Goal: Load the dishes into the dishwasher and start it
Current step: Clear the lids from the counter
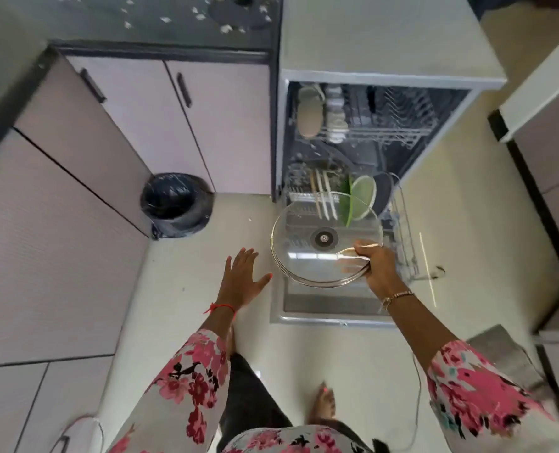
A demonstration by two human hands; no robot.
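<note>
My right hand grips the near right rim of a round glass pan lid, holding it flat above the pulled-out lower rack of the open dishwasher. The lid has a metal rim and a dark knob at its centre. My left hand hovers open, fingers spread, just left of the lid and apart from it. In the lower rack stand white plates, a green plate and a dark pan. The upper rack holds a bowl and white cups.
The dishwasher door lies open flat on the floor in front of me. A black-lined bin stands in the corner at the left, by pale cabinets. A thin cable runs along the floor at the right. My feet are below.
</note>
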